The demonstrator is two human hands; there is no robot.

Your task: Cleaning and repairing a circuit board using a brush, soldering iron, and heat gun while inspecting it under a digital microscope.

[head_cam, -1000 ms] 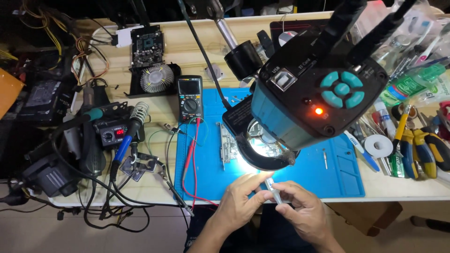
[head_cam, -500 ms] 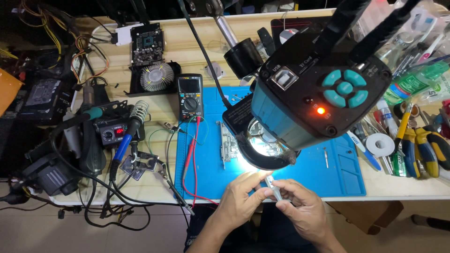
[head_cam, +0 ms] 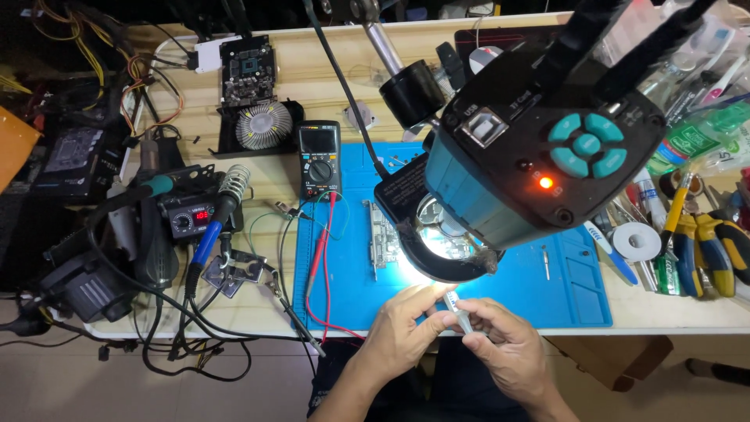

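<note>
Mat [head_cam: 578, 301] under my hands: bright blue. Microscope [head_cam: 523, 148]: teal and black body, teal buttons, orange light. Multimeter [head_cam: 320, 160]: black, with red leads [head_cam: 322, 258]. Tube [head_cam: 461, 312] I hold: white. Pliers [head_cam: 707, 250]: yellow and black.

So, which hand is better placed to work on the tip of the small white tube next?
Probably the left hand. Its fingertips are at the upper tip of the small white tube, under the microscope's light ring. The right hand grips the tube's lower body, steadying it.

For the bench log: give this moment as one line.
left hand: on small white tube | right hand: gripping it | place: blue mat edge, under microscope
</note>
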